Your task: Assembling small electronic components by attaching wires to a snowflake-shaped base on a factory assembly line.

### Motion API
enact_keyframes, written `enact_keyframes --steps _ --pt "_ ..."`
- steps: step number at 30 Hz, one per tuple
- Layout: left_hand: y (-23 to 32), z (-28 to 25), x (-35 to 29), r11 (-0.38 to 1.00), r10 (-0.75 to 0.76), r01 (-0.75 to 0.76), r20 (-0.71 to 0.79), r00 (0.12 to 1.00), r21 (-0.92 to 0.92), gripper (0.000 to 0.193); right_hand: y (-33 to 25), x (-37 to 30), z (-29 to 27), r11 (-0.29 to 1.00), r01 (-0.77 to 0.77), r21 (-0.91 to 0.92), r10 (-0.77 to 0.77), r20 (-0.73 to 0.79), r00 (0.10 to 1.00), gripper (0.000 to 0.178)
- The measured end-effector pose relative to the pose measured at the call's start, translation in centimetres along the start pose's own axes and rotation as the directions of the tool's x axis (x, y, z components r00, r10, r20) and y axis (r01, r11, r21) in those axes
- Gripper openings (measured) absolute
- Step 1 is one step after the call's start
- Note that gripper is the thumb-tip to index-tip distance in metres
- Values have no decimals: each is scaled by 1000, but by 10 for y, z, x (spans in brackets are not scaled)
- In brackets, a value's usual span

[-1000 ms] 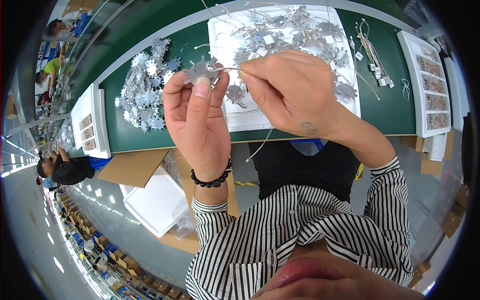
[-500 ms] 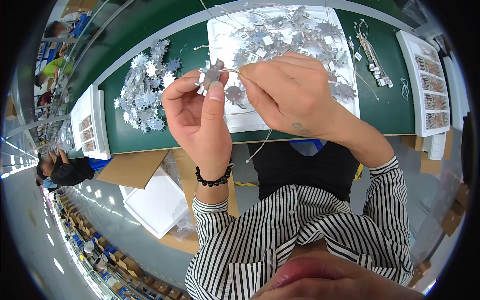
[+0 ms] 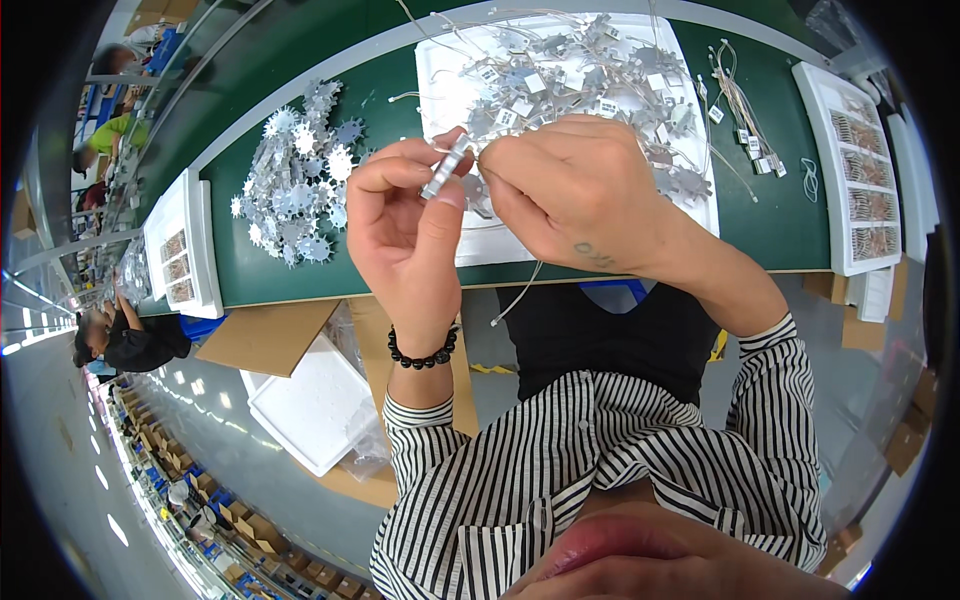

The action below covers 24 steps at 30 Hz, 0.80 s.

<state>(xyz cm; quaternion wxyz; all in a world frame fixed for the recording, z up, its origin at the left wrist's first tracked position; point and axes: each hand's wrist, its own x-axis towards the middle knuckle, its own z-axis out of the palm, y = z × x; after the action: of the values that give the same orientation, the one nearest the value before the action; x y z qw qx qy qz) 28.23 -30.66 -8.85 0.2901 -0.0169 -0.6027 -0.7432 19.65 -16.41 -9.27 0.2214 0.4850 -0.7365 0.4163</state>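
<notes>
Between the thumb and fingers of my left hand (image 3: pixel 405 215) is a small silvery metal plate with tabs round its edge (image 3: pixel 447 170), turned nearly edge-on. Just to its right, my right hand (image 3: pixel 575 190) is closed in a pinch on a thin cable, mostly hidden by the fingers; its loose white-tipped end (image 3: pixel 517 300) seems to hang below that hand, over the table edge. Beneath both hands lies a white foam tray (image 3: pixel 440 60) bearing several metal plates with cables and white labels (image 3: pixel 540 80). Left of my left hand is a heap of bare toothed metal plates (image 3: pixel 290 180).
The green table (image 3: pixel 390 100) carries a bundle of labelled cables (image 3: pixel 745 120) on the right. Beyond it stands a white compartment tray (image 3: pixel 815 130) of small parts; another tray (image 3: pixel 205 250) stands at the left. An open cardboard box (image 3: pixel 265 335) sits below the front edge.
My left hand has moved slightly right and turned the plate from face-on to nearly edge-on. The gap to my right hand has narrowed, and the cable between them no longer shows clearly.
</notes>
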Motion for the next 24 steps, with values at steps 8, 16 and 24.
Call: enact_keyframes --steps 8,16,24 --pt "5 0 6 994 -47 50 -34 998 100 15 -5 5 -9 967 -159 197 150 56 987 12" --pt "16 14 6 970 -22 67 -188 982 232 6 -8 5 -21 801 -394 452 349 183 919 25" --pt "17 14 10 929 129 -74 -127 983 363 19 -4 -4 -7 858 -271 436 269 66 961 24"
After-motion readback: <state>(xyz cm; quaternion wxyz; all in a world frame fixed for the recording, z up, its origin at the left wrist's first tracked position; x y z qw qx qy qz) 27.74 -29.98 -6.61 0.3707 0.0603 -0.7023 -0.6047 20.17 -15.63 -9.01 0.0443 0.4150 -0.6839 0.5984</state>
